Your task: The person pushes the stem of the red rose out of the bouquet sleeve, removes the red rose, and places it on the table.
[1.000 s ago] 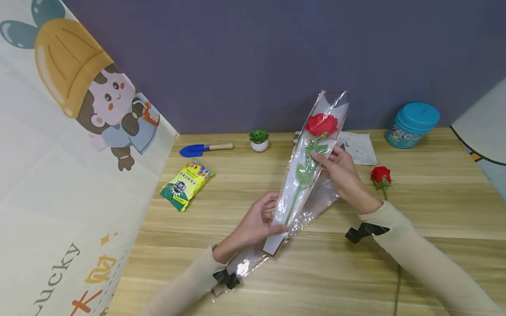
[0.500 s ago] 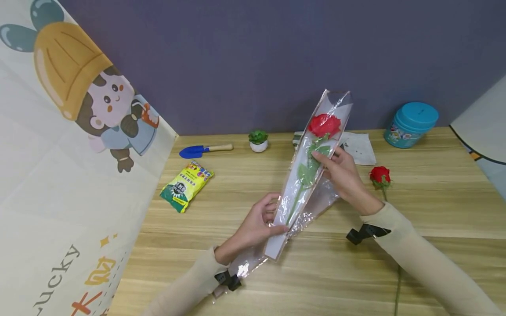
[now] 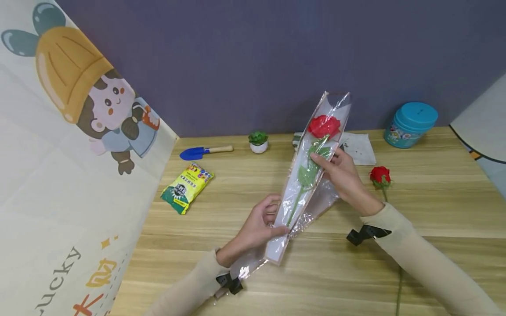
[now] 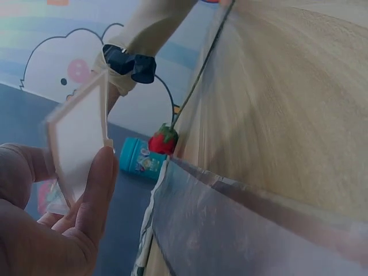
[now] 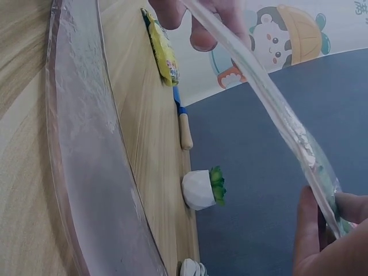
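Observation:
A red rose with a green stem (image 3: 324, 126) lies inside a long clear flower sleeve with a white backing (image 3: 281, 219), held tilted above the table. My left hand (image 3: 258, 224) grips the sleeve's narrow lower end, thumb in front and fingers behind; the left wrist view shows the white lower end (image 4: 80, 141) between thumb and fingers. Higher up, my right hand (image 3: 343, 175) pinches the sleeve's right edge beside the leaves, its thumb on the front. Beneath, a second clear sleeve (image 3: 322, 197) lies flat on the table, partly covered by the held one and my left arm.
Another red rose (image 3: 381, 175) lies on the right, its stem passing under my right sleeve. Along the back stand a blue lidded tub (image 3: 411, 125) and a small potted succulent (image 3: 258, 142), with a blue trowel (image 3: 205, 151), a yellow-green packet (image 3: 187, 188) and a white cloth (image 3: 359, 149) lying nearby.
The held sleeve with the rose has shifted slightly right and toward me at its lower end. Both hands keep their hold; the other things stay put.

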Motion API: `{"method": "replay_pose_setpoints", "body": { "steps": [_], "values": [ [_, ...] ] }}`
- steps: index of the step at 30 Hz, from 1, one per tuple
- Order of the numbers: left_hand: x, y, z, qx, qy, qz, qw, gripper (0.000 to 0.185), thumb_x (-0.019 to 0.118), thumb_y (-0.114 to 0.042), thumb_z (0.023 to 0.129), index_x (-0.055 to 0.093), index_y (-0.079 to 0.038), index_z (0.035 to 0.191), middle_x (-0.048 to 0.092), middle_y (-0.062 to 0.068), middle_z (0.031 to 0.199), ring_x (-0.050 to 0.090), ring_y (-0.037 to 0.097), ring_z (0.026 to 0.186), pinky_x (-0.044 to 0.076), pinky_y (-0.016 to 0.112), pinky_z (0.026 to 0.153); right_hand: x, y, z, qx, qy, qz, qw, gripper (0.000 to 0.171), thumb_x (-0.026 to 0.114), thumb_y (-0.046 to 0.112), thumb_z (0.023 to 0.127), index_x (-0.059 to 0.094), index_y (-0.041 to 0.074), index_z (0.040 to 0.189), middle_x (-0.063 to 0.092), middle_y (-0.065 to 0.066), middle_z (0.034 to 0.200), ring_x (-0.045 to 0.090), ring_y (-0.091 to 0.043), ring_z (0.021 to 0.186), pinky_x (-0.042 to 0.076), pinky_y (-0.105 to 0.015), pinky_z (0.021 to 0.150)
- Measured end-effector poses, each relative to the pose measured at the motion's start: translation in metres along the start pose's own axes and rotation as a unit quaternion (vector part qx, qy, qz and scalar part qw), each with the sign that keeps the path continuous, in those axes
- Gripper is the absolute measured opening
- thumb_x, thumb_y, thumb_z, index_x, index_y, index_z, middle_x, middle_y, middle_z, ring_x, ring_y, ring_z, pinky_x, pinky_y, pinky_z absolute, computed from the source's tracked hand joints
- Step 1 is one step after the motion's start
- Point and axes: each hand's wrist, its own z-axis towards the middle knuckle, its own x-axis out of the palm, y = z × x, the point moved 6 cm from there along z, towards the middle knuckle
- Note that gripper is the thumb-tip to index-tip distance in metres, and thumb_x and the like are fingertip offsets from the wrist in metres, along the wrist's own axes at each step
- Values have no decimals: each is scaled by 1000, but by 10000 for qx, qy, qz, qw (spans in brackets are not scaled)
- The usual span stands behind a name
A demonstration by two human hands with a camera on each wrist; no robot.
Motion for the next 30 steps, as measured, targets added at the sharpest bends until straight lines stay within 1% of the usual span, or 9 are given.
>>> {"method": "replay_pose_setpoints", "body": {
  "steps": [4, 9, 11, 15, 17, 20, 23, 27, 30],
  "values": [
    [0, 1, 0, 38, -61, -69, 10000, 70, 74, 16, 79, 49, 2, 143, 65, 33, 134, 73, 42, 111, 67, 39, 83, -1, -1, -1, 35, -33, -239, 9997, 35, 73, 24, 99, 56, 20, 129, 74, 10, 104, 72, -4, 89, 64, -22, 83],
    [-3, 3, 1, 93, -152, -89, 9998, 63, 74, 12, 82, 52, 5, 140, 64, 35, 134, 76, 38, 106, 67, 37, 80, -2, -4, -3, 44, -58, -510, 9987, 46, 72, 24, 99, 52, 14, 139, 74, 14, 103, 72, -4, 88, 63, -21, 82],
    [-4, 3, 1, 96, -185, -104, 9997, 62, 74, 12, 81, 53, 7, 139, 65, 35, 132, 77, 31, 102, 67, 33, 79, -2, -5, -3, 13, -80, -576, 9983, 48, 72, 23, 99, 51, 12, 141, 74, 14, 103, 72, -4, 87, 63, -21, 80],
    [-4, 5, 2, 57, -217, -143, 9996, 60, 74, 13, 81, 55, 9, 138, 66, 37, 128, 75, 14, 92, 65, 26, 75, 0, -9, -2, -109, -106, -709, 9974, 44, 72, 19, 99, 52, 14, 138, 73, 16, 103, 71, -2, 85, 63, -20, 76],
    [-4, 6, 3, 30, -228, -142, 9996, 60, 74, 13, 80, 56, 9, 138, 66, 37, 128, 74, 11, 89, 64, 25, 74, 2, -12, -2, -177, -95, -735, 9971, 44, 72, 17, 99, 52, 13, 137, 73, 17, 102, 71, -1, 85, 63, -19, 75],
    [-4, 6, 4, 26, -275, -79, 9996, 59, 74, 12, 81, 57, 10, 137, 67, 36, 127, 76, 14, 90, 64, 23, 74, 5, -15, -2, -248, -97, -828, 9962, 49, 72, 17, 99, 50, 7, 142, 74, 19, 100, 70, 1, 82, 62, -18, 72],
    [-6, 7, 4, 4, -326, -16, 9995, 58, 74, 11, 81, 58, 10, 136, 67, 36, 126, 77, 23, 94, 64, 23, 75, 7, -19, -3, -266, -140, -915, 9954, 55, 72, 17, 99, 48, 3, 147, 74, 21, 96, 70, 1, 79, 61, -18, 69],
    [-7, 8, 5, -49, -353, -9, 9994, 57, 74, 12, 81, 59, 9, 136, 68, 35, 124, 77, 34, 98, 65, 25, 73, 9, -22, -2, -255, -85, -875, 9958, 55, 71, 15, 100, 47, 3, 148, 74, 21, 97, 69, 1, 80, 60, -17, 69],
    [-7, 9, 6, -140, -378, -46, 9992, 57, 73, 12, 82, 59, 7, 137, 68, 34, 125, 77, 38, 100, 66, 28, 71, 11, -24, -3, -250, -15, -804, 9964, 53, 70, 13, 100, 46, 4, 147, 74, 19, 99, 68, 1, 80, 59, -16, 68]
  ]
}}
